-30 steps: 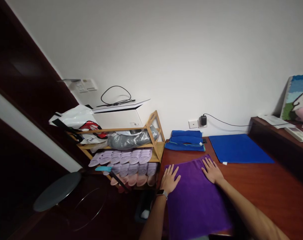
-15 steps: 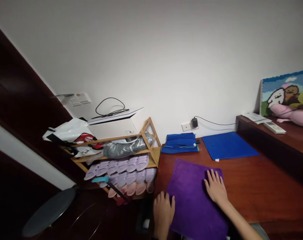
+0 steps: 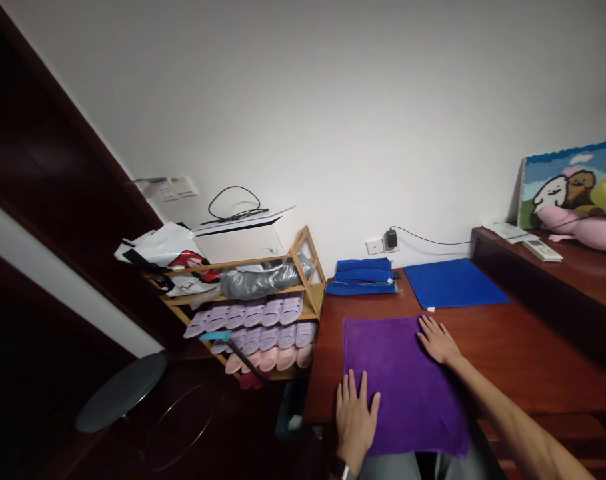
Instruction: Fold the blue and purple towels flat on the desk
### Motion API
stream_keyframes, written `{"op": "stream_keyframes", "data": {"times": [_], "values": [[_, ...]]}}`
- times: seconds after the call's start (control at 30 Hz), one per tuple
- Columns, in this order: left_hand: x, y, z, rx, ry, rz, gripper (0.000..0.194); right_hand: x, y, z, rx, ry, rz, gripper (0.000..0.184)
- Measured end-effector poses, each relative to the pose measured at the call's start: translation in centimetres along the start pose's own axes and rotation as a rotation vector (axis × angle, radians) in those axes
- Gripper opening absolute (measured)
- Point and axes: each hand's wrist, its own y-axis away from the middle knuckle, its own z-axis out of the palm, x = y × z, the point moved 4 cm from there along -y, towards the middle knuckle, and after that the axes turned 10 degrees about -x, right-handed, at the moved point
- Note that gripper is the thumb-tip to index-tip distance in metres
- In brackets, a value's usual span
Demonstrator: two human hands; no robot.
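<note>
A purple cloth [image 3: 403, 380] lies spread on the reddish-brown wooden table [image 3: 533, 353], its near edge reaching over the table's front edge above my lap. My left hand [image 3: 356, 415] rests on the cloth's lower left edge, fingers spread. Flat near the cloth's upper right corner lies my right hand [image 3: 439, 340], its fingers apart. Neither hand grips anything. Behind the purple cloth, a flat blue cloth [image 3: 455, 283] with a small white tag lies toward the wall. Folded blue cloths [image 3: 363, 277] sit beside it, at the table's back left.
Left of the table stands a wooden rack [image 3: 310, 293] with several slippers [image 3: 253, 313] and a white box [image 3: 243, 241] on top. A round dark stool [image 3: 123, 393] is further left. On the raised ledge at right lie a remote control [image 3: 543, 250] and a pink plush toy [image 3: 587, 229].
The purple cloth lies squarer to the table. My left hand has moved right and up onto its edge; my right hand has shifted slightly up toward its far corner. The camera view has also shifted.
</note>
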Motion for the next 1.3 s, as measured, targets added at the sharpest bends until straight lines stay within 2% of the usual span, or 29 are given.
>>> {"op": "stream_keyframes", "data": {"times": [0.1, 0.17, 0.27, 0.4, 0.53, 0.7, 0.8, 0.87, 0.93, 1.03, 1.1, 1.17, 1.3], "values": [[-0.2, -1.6, -1.2, 0.082, -0.019, -0.01, 0.058, -0.1, -1.5, 0.3, 0.008, -0.022, -0.008, 0.073], [-0.1, -4.5, -2.4, 0.104, -0.014, 0.041, 0.056, -0.4, -2.6, 0.5, 0.023, -0.001, -0.006, 0.073], [0.7, -10.3, -3.2, 0.064, 0.028, 0.146, 0.055, -0.7, -4.1, 0.4, 0.061, 0.045, 0.01, 0.074], [2.2, -17.5, -1.9, -0.038, 0.09, 0.207, 0.058, -0.4, -5.6, 0.5, 0.115, 0.066, 0.025, 0.074], [1.8, -21.6, -0.5, -0.131, 0.099, 0.202, 0.061, 0.2, -6.0, 1.0, 0.149, 0.067, 0.002, 0.076], [-2.2, -22.6, -1.3, -0.163, 0.069, 0.143, 0.067, 0.2, -6.1, 1.0, 0.187, 0.111, -0.021, 0.074], [-2.9, -22.4, -1.9, -0.14, 0.029, 0.145, 0.065, -0.8, -6.7, 0.8, 0.209, 0.125, -0.085, 0.071], [-1.3, -22.3, -2.1, -0.071, 0.013, 0.178, 0.062, -1.5, -7.2, 0.6, 0.178, 0.108, -0.087, 0.071], [1.6, -22.3, -1.9, -0.013, 0.031, 0.244, 0.059, -2.0, -7.7, 0.4, 0.128, 0.095, -0.038, 0.073], [5.5, -22.5, -0.7, -0.049, 0.089, 0.32, 0.059, -2.4, -7.8, 0.0, 0.094, 0.099, 0.018, 0.074], [5.8, -22.8, -0.1, -0.089, 0.109, 0.304, 0.061, -2.4, -7.7, -0.2, 0.085, 0.097, 0.03, 0.074], [3.6, -23.1, 0.0, -0.102, 0.103, 0.238, 0.062, -2.3, -7.6, -0.3, 0.079, 0.088, 0.034, 0.074], [-3.2, -23.4, -0.4, -0.11, 0.053, 0.096, 0.063, -2.3, -7.6, -0.3, 0.079, 0.087, 0.041, 0.075]]}}
